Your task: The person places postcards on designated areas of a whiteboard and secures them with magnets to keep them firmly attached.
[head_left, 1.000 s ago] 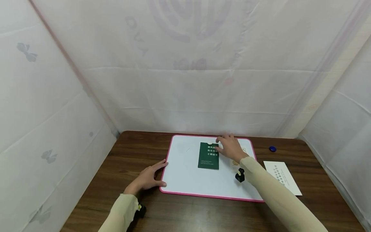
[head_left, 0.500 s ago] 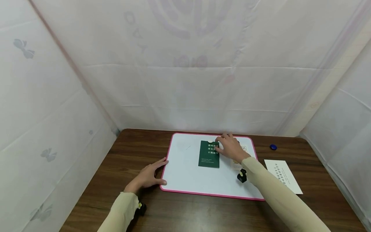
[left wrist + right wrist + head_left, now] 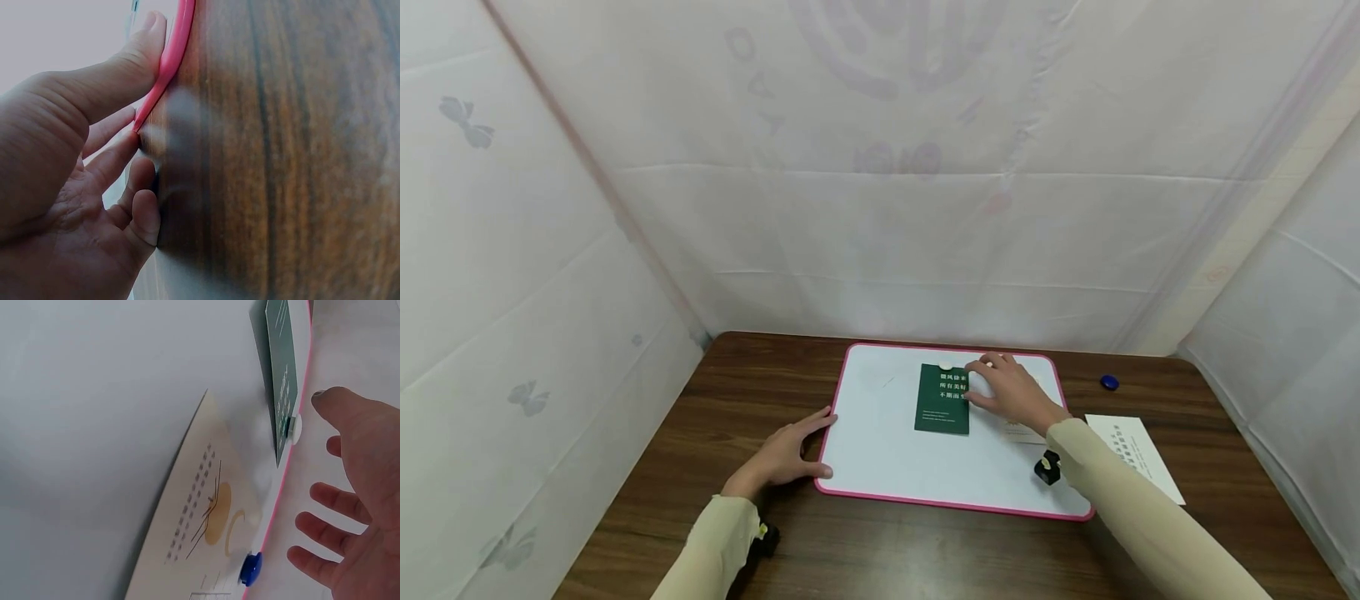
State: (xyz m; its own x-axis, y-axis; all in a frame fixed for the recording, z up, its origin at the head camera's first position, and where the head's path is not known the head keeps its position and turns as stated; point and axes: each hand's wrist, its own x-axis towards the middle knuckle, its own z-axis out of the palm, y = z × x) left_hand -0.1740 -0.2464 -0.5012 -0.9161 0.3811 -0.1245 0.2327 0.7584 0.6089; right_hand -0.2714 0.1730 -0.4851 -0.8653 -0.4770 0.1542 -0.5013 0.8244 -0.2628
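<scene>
My left hand (image 3: 778,457) rests at the left edge of a whiteboard (image 3: 880,467) with a pink frame. In the left wrist view, its thumb lies on the pink rim and other fingertips touch the edge and the table. A dark green card (image 3: 942,408) lies on the board, with a white magnet (image 3: 945,366) at its top edge. My right hand (image 3: 1011,390) hovers just right of that card, fingers spread and holding nothing. Partly hidden below it is a cream printed card (image 3: 200,512), with a blue magnet (image 3: 250,569) at its top edge.
Right of the board, a white printed card (image 3: 1135,457) lies on the brown wooden table (image 3: 760,375). Behind it sits a loose blue magnet (image 3: 1109,382). White cloth walls (image 3: 880,250) enclose the table's back and sides.
My right hand has drawn slightly right, away from the green card, uncovering more of its print. The left hand keeps its place at the board's edge.
</scene>
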